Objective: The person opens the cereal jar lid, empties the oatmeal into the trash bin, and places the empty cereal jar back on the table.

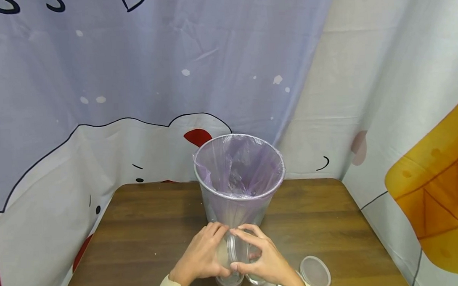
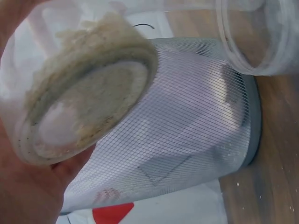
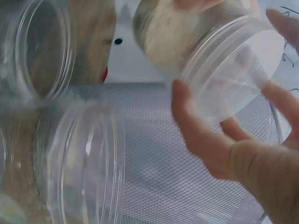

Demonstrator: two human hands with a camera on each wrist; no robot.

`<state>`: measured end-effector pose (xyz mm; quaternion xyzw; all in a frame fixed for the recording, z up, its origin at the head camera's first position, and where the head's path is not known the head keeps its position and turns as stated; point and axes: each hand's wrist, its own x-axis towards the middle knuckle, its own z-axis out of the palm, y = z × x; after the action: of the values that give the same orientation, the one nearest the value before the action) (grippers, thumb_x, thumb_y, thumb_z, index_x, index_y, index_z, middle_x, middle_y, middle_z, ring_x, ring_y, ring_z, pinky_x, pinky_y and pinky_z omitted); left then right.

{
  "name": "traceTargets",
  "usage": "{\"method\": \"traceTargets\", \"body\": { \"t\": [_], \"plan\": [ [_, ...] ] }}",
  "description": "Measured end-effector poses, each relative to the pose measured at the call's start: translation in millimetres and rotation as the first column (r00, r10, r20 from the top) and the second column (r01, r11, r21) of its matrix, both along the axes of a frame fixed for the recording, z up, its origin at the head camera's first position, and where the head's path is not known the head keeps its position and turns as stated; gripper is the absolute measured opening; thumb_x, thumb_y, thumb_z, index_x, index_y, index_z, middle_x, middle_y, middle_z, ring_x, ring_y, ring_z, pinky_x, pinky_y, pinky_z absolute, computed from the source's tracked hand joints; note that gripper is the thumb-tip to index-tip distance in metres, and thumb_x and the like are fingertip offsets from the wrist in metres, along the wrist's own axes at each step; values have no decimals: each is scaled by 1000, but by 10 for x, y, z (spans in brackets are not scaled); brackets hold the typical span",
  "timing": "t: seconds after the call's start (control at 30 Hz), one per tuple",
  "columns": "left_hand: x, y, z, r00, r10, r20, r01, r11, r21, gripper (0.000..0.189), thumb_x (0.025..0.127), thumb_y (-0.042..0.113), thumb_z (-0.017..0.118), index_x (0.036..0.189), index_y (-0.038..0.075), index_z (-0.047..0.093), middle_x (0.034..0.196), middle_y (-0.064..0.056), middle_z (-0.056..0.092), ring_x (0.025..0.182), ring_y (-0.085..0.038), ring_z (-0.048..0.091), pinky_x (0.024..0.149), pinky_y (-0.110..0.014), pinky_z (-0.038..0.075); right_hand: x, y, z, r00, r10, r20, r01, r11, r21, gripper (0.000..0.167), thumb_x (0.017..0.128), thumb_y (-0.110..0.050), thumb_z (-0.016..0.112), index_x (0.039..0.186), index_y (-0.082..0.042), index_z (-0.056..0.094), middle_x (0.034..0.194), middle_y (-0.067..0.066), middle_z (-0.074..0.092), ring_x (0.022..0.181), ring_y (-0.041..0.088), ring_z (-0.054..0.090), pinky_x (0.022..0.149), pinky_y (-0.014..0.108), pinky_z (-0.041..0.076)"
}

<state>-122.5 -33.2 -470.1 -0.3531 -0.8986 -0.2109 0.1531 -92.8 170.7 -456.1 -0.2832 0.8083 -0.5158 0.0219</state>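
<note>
Head view: a clear cylindrical plastic jar (image 1: pixel 232 249), beige matter inside, is held sideways before a silver mesh bin (image 1: pixel 235 212).
The left hand (image 1: pixel 203 255) grips the jar's body, the right hand (image 1: pixel 266 259) its ridged rim end; below, other clear plastic jars (image 1: pixel 229 282) stand near a round translucent lid (image 1: pixel 315 273) on the brown wooden table (image 1: pixel 149 238).

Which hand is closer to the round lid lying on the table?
The right hand. It's just to the left of the lid, not touching it; the left hand is farther away, on the held jar's other side.
</note>
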Motion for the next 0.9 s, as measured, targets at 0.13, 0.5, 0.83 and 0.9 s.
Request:
{"method": "traceTargets", "body": {
  "t": [0.13,0.5,0.83,0.9],
  "plan": [
    [26,39,-42,992,38,-121,-32,998,53,90,41,53,80,114,8,55,104,-1,56,92,-13,52,78,-30,50,31,-20,15,985,-121,126,122,992,-5,73,75,-31,74,139,-18,40,135,8,34,114,41,39,73,37,54],
    [91,169,-167,932,96,-349,-76,994,72,91,34,49,82,108,2,57,104,-12,57,93,-25,55,81,-34,51,78,-79,86,925,-269,267,255,963,88,61,81,-39,66,133,-21,40,129,22,41,105,40,50,66,39,51],
    [75,154,-188,922,58,-383,3,987,158,83,38,41,80,106,-1,59,102,-11,61,94,-25,58,88,-37,47,76,-76,70,934,-225,279,245,969,-39,59,77,-28,72,130,-25,47,129,19,43,104,37,49,72,39,51],
    [67,135,-164,931,31,-364,28,987,155,82,38,41,81,105,-1,59,102,-10,62,93,-23,59,88,-36,47,74,-71,63,940,-226,257,244,969,-40,60,76,-27,73,130,-24,49,126,16,46,102,34,49,76,41,49]
  ]
}}
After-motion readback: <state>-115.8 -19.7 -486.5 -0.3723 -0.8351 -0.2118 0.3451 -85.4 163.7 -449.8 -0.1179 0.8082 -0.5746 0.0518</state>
